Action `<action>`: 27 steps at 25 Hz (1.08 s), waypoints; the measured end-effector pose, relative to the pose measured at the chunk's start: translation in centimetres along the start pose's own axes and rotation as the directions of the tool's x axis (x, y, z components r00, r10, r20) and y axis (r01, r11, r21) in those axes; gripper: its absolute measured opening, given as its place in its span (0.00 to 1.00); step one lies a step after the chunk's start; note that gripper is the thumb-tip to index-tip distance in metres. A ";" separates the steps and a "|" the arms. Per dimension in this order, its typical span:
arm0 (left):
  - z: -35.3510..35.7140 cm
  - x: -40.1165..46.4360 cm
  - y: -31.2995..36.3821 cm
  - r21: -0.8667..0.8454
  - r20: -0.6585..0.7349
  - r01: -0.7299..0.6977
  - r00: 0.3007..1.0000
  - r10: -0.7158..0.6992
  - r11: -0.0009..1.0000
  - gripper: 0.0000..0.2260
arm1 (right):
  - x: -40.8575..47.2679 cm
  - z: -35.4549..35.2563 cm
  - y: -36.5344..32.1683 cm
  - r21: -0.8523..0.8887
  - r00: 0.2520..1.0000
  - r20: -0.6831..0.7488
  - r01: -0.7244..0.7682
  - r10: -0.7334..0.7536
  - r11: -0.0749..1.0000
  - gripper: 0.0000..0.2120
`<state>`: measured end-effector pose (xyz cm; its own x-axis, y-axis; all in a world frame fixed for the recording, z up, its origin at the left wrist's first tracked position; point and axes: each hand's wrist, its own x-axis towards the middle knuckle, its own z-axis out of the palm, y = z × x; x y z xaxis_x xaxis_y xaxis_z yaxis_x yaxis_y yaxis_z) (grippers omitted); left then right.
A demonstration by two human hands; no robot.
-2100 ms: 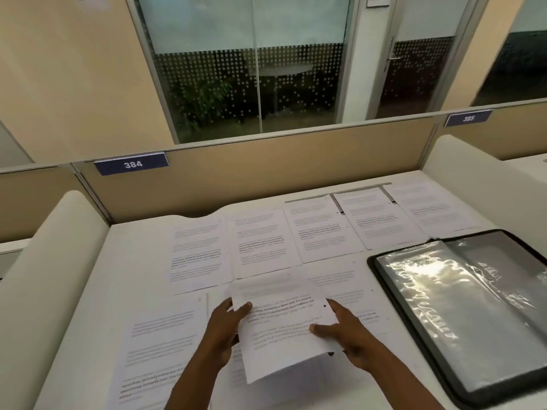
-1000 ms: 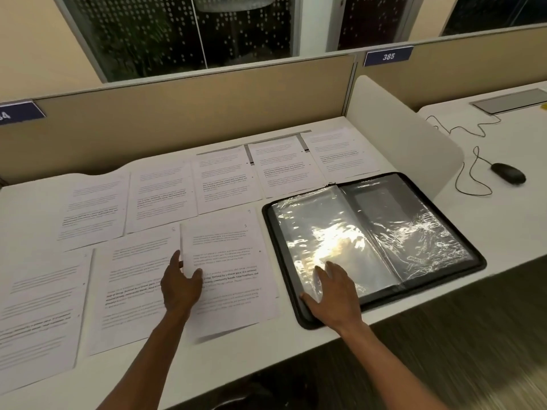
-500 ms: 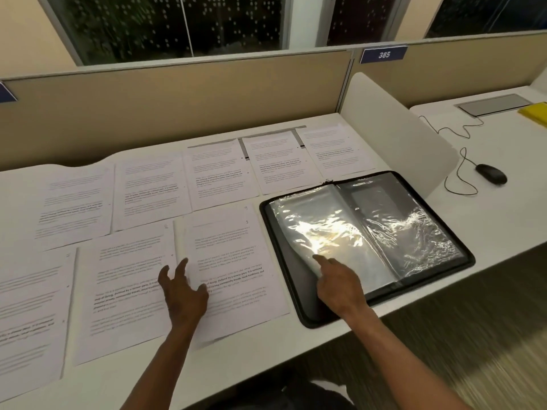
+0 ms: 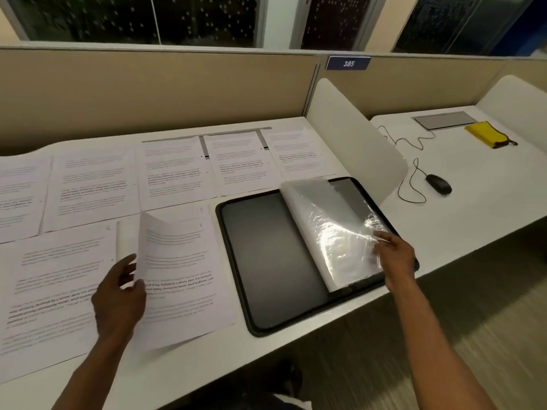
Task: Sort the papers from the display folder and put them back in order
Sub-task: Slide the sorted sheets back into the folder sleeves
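The black display folder [image 4: 266, 261] lies open on the desk's right part. Its clear plastic sleeves [image 4: 334, 229] are turned over to the right half, leaving the left inner cover bare. My right hand [image 4: 395, 257] rests on the sleeves near their right edge, fingers stretched. Printed sheets lie in rows to the left of the folder. My left hand [image 4: 118, 297] pinches the left edge of the nearest sheet [image 4: 180, 276] and lifts that edge up off the desk. Another sheet [image 4: 56, 279] lies to its left.
A back row of several printed sheets [image 4: 173, 170] runs along the beige partition [image 4: 154, 90]. A white divider panel [image 4: 352, 134] stands right of the folder. On the neighbouring desk are a black mouse [image 4: 438, 184] with cable and a yellow pouch [image 4: 488, 134].
My right hand has flipped the plastic sleeves from the folder's left half over to the right. My left hand went from lying flat on the nearest sheet to lifting its left edge.
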<state>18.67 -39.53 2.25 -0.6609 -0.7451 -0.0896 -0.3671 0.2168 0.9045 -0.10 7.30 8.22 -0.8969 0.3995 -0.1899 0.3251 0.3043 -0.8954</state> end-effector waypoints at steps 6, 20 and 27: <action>2.2 -1.6 5.3 -0.037 -0.063 -0.078 0.995 0.075 0.996 0.21 | 5.4 -1.8 3.3 -0.159 0.998 -0.005 -0.069 0.069 0.985 0.15; 8.7 -5.8 16.8 -0.119 -0.116 -0.420 0.906 0.407 0.900 0.20 | 7.7 -0.6 9.7 -0.668 0.825 0.313 0.544 -0.471 0.508 0.23; 13.1 -8.2 20.3 -0.176 -0.024 -0.471 0.880 0.475 0.864 0.19 | 9.3 -1.3 11.6 -0.673 0.812 0.456 0.582 -0.364 0.455 0.28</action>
<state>8.02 -20.75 15.86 -0.7402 -0.5676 0.3605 0.1092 0.4274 0.8974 -4.24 15.69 -3.38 -0.9835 -0.1808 -0.0122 -0.1722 0.9536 -0.2471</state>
